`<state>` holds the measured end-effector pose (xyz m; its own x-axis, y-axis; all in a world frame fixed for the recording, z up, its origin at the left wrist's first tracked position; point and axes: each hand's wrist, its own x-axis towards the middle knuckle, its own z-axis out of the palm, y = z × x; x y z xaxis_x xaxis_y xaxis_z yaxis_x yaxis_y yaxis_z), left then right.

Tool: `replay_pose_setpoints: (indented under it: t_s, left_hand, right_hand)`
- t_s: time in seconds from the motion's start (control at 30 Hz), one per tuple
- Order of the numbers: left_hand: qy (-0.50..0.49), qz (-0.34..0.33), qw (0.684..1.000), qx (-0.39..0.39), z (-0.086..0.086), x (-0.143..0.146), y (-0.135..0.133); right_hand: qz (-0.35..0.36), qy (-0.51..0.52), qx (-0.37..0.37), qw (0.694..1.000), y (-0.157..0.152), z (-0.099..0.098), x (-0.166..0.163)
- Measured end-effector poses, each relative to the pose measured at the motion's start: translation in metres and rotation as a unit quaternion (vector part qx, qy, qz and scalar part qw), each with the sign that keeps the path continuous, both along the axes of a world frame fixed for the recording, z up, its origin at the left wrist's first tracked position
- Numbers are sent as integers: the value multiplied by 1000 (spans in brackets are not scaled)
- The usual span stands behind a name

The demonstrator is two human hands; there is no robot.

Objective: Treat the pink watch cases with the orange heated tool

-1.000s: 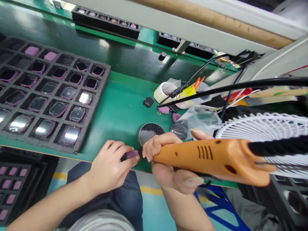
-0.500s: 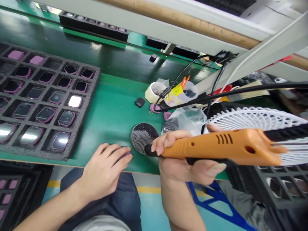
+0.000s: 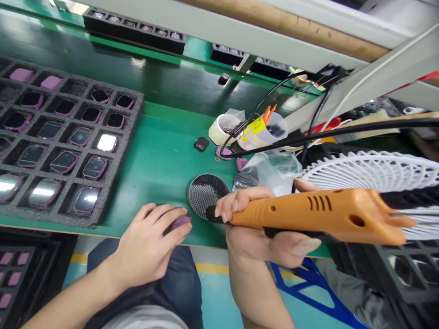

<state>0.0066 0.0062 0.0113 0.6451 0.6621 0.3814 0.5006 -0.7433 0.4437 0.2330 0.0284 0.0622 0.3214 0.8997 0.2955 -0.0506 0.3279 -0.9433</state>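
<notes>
My left hand (image 3: 152,240) is closed over a purple watch case (image 3: 181,221) at the front edge of the green mat; the fingers cover most of it. In my right hand (image 3: 254,228) is an orange electric screwdriver (image 3: 308,212) with a black nose, lying almost level. Its nose is over the right side of a round, dimpled screw dish (image 3: 202,194), which holds dark specks; the bit's tip cannot be made out. To the left, a grey foam tray (image 3: 120,160) carries watches with dark screens and purple frames in its compartments.
Behind the dish lie a black square watch part (image 3: 201,144) and purple pieces (image 3: 242,163). A tape roll (image 3: 219,130), a clear cup (image 3: 276,128) and a plastic bag (image 3: 277,167) stand near black cables. A white fan guard (image 3: 370,169) is at right.
More of the purple watch case shows between my left fingers. My right hand keeps its grip on the screwdriver, its nose still over the dish. The view has shifted slightly.
</notes>
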Motion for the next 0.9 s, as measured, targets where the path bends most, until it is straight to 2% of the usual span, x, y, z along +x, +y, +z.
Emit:
replay_pose_setpoints:
  t_s: [0.1, 0.23, 0.33, 0.57, 0.83, 0.9]
  left_hand:
    - [-10, 14, 1000, 16, -2, 2, 0]
    - [-11, 19, 999, 23, -4, 4, 0]
    - [-9, 20, 1000, 19, -4, 4, 0]
    - [-10, 21, 1000, 14, -3, 4, 1]
    - [-12, 21, 1000, 11, -4, 5, 2]
    - [-12, 21, 1000, 13, -4, 5, 2]
  right_hand:
    - [-19, 35, 48, 998, -4, 10, -7]
    - [10, 87, 70, 994, -11, 19, -18]
    - [40, 111, 71, 991, -12, 16, -26]
    - [54, 116, 90, 988, -6, 9, -35]
    - [43, 108, 98, 988, -2, 10, -41]
    - [45, 114, 81, 989, -2, 9, -39]
